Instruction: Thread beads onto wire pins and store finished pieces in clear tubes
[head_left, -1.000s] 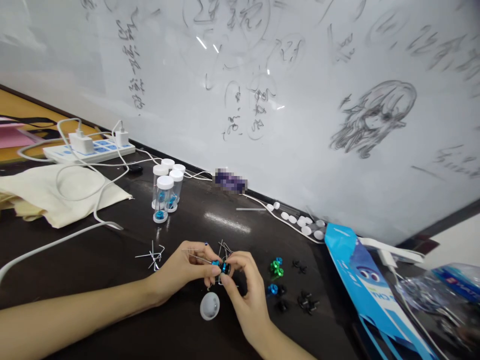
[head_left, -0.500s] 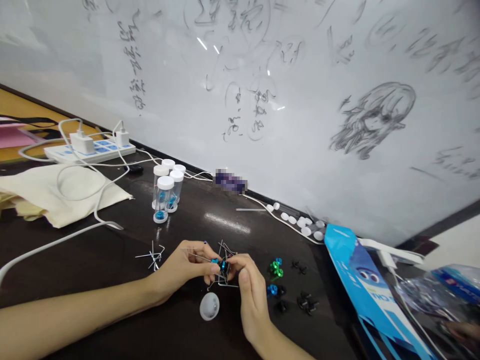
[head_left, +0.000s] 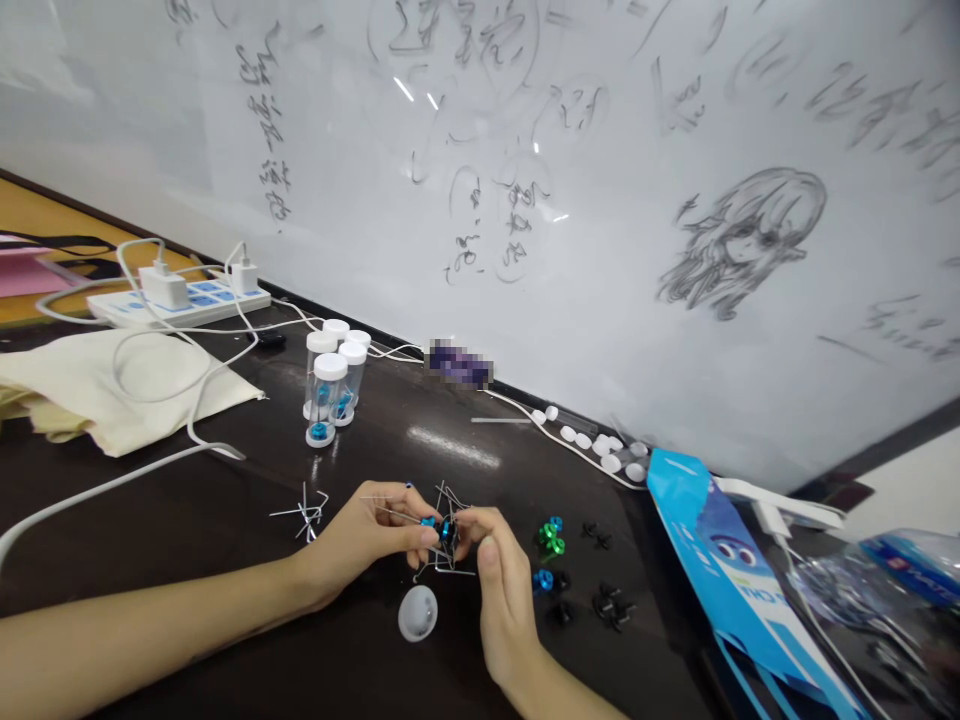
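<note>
My left hand (head_left: 367, 530) pinches a small blue metal part (head_left: 428, 522) with thin metal rods (head_left: 399, 512) sticking out to its left. Facing it, my right hand (head_left: 506, 590) has thumb and fingers closed on a small black-and-blue spool-like part (head_left: 448, 531). The two parts sit close together; whether they touch I cannot tell. Just behind the fingers lies a heap of bent metal rods (head_left: 454, 571), partly hidden. Below the hands is a small white round dish (head_left: 418, 613) with tiny bits inside.
More bent rods (head_left: 307, 516) lie left. Right are green parts (head_left: 552, 541), blue parts (head_left: 543, 580) and black parts (head_left: 613, 606). Clear tubes with white lids (head_left: 330, 368) stand behind, near white caps (head_left: 603, 445), a power strip (head_left: 210, 300), a cloth bag (head_left: 142, 390) and a blue package (head_left: 720, 560).
Both hands and the parts in them stay almost in place. Another person's hand at the lower right edge has gone out of view. The view has shifted very slightly.
</note>
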